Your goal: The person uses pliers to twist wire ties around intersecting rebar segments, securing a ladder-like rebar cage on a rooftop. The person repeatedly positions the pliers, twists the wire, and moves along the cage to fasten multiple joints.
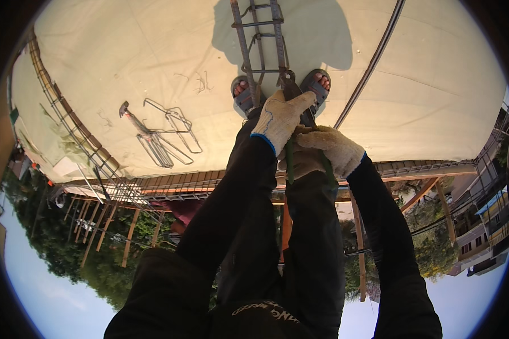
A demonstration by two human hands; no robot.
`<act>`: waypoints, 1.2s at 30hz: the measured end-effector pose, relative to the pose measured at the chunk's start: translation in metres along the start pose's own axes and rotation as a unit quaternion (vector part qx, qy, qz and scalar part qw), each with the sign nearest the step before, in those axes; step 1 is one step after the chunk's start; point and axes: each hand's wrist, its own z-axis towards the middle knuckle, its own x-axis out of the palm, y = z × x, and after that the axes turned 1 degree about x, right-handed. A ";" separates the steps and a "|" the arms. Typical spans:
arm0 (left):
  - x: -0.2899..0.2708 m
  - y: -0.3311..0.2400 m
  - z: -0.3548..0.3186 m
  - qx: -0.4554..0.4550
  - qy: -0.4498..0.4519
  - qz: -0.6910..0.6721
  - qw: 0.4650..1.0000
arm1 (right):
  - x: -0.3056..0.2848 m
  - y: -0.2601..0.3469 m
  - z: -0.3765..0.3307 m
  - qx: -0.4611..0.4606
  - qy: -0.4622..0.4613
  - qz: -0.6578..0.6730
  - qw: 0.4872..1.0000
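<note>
we see rough, ribbed metal in the bar frame (277,31), its finish dull. the left gloved hand (276,117) and right gloved hand (338,150) show matt, coarsely knitted cloth. the hand tool (292,89) has a dark metal head; we cannot tell what covers its handles. the pale floor (169,51) looks smooth and mostly matt. we find metal again in the hammer's head (124,108) and bent rods (160,151), rubber- or plastic-looking sandals (245,103), matt cloth trousers (316,226) and bare wood posts (131,237).
</note>
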 end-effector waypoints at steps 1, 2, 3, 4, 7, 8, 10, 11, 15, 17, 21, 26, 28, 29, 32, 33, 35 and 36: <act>0.004 0.000 -0.001 0.001 -0.013 -0.006 1.000 | -0.001 0.003 -0.002 0.010 -0.020 -0.026 0.999; 0.005 0.004 0.001 0.007 -0.002 -0.016 1.000 | -0.004 0.003 -0.004 0.020 -0.033 -0.026 0.999; 0.005 0.013 0.007 0.015 0.007 -0.027 1.000 | -0.008 0.002 -0.004 0.028 -0.046 -0.027 0.998; 0.003 0.017 0.011 0.022 0.015 -0.036 0.999 | -0.012 0.001 -0.003 0.038 -0.057 -0.028 0.997; 0.008 0.028 0.020 0.004 0.038 -0.091 0.995 | -0.015 0.003 -0.004 0.037 -0.120 -0.115 0.985; 0.009 0.031 0.022 0.003 0.041 -0.099 0.994 | -0.015 0.004 -0.006 0.049 -0.146 -0.138 0.978; 0.014 0.035 0.025 0.001 0.050 -0.116 0.992 | 0.001 0.016 -0.013 0.074 -0.198 -0.183 0.960; 0.018 0.036 0.027 0.021 0.046 -0.140 0.989 | -0.001 0.017 -0.011 0.079 -0.221 -0.256 0.938; 0.041 0.037 0.030 0.061 0.018 -0.194 0.979 | -0.004 0.013 -0.007 0.017 -0.369 -0.626 0.687; 0.051 0.033 0.031 0.059 0.017 -0.225 0.972 | -0.002 0.004 -0.010 -0.025 -0.443 -0.715 0.540; 0.058 0.039 0.034 0.079 0.066 -0.377 0.920 | 0.028 -0.001 -0.009 -0.068 -0.516 -0.733 0.437; 0.055 0.053 0.027 0.083 0.084 -0.436 0.892 | 0.043 -0.016 -0.017 -0.106 -0.502 -0.739 0.437; 0.046 0.052 0.027 0.068 0.093 -0.426 0.897 | 0.057 -0.014 -0.018 -0.097 -0.498 -0.709 0.491; 0.042 0.052 0.027 0.060 0.097 -0.421 0.900 | 0.061 -0.012 -0.018 -0.092 -0.495 -0.692 0.518; 0.033 0.047 0.024 0.042 0.064 -0.329 0.941 | 0.046 -0.012 -0.025 -0.102 -0.434 -0.631 0.635; 0.030 0.048 0.024 0.032 0.050 -0.303 0.951 | 0.044 0.001 -0.027 -0.040 -0.395 -0.563 0.725; 0.023 0.052 0.023 0.036 0.071 -0.366 0.927 | 0.042 0.036 -0.031 0.088 -0.293 -0.400 0.864; 0.025 0.049 0.021 0.035 0.088 -0.395 0.914 | 0.035 0.037 -0.036 0.078 -0.250 -0.312 0.913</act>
